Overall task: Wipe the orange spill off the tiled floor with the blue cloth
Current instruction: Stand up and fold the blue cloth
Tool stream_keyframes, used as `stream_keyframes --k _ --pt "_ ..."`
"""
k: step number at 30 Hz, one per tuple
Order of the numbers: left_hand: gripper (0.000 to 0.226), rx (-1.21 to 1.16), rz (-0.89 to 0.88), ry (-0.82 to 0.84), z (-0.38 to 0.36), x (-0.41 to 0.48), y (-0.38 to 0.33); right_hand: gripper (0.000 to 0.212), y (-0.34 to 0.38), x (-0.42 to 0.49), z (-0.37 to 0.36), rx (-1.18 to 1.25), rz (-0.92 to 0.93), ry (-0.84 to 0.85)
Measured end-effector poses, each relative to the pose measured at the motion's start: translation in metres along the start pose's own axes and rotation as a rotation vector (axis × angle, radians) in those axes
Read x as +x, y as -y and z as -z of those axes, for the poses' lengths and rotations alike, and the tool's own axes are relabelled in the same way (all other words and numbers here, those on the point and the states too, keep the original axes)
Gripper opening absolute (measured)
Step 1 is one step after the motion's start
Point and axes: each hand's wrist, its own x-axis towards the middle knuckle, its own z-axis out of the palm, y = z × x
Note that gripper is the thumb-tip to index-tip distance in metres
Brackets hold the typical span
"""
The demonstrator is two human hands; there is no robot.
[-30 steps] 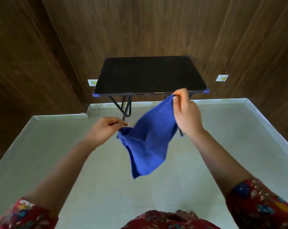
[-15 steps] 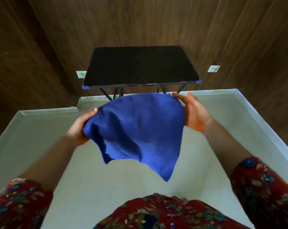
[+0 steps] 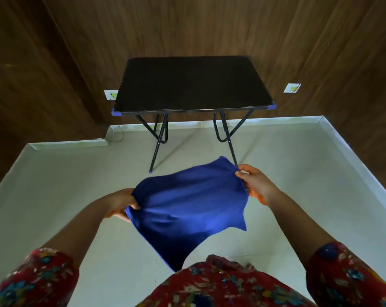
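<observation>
The blue cloth [image 3: 188, 204] hangs spread in the air above the tiled floor [image 3: 298, 165], short of the black folding table [image 3: 192, 85] at the far wall. The left hand [image 3: 121, 203] and right hand [image 3: 255, 185] each pinch an opposite edge, fingers clamped on fabric, probably to open it flat for wiping. No orange spill is visible.

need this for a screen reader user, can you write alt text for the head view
Two hands, left hand and right hand, hold a blue cloth spread out in the air above a pale tiled floor. A black folding table stands ahead against a wood-panelled wall; no orange spill is visible.
</observation>
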Motion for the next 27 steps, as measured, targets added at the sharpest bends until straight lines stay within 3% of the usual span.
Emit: stream_keyframes --k 3,5,8,11,14,16,19,20,23,24,27 --pt "0.012 0.042 -0.098 -0.164 0.003 0.012 -0.006 0.014 0.016 0.008 0.001 -0.136 0.137 -0.167" --pt "0.014 -0.059 -0.23 -0.287 0.005 0.018 -0.012 0.011 0.026 0.011 0.003 -0.173 0.185 -0.258" --pt "0.02 -0.429 -0.329 -0.458 0.007 0.012 -0.031 0.007 0.04 0.014 0.008 -0.122 0.209 -0.341" --pt "0.029 -0.608 -0.354 -0.446 0.014 0.003 -0.055 0.013 0.051 0.015 0.014 -0.071 0.23 -0.341" --pt "0.029 -0.448 -0.46 -0.47 0.025 -0.007 -0.072 0.02 0.066 0.009 0.015 -0.088 0.316 -0.311" --pt "0.034 -0.232 -0.565 -0.587 0.032 -0.014 -0.076 0.028 0.075 0.005 0.015 -0.142 0.348 -0.246" --pt "0.036 0.042 -0.622 -0.708 0.04 -0.022 -0.082 0.013 0.083 0.003 0.017 -0.227 0.359 -0.182" --pt "0.034 0.06 -0.62 -0.663 0.038 -0.025 -0.085 0.01 0.086 0.001 0.018 -0.259 0.368 -0.162" --pt "0.014 0.121 -0.554 -0.362 0.034 -0.037 -0.097 0.043 0.096 -0.002 0.024 -0.518 0.34 -0.099" --pt "0.026 0.259 -0.516 -0.301 0.036 -0.04 -0.098 0.048 0.1 -0.004 0.024 -0.661 0.336 -0.097" --pt "0.038 0.651 -0.438 -0.362 0.04 -0.038 -0.101 0.036 0.101 -0.003 0.02 -1.015 0.377 -0.199"
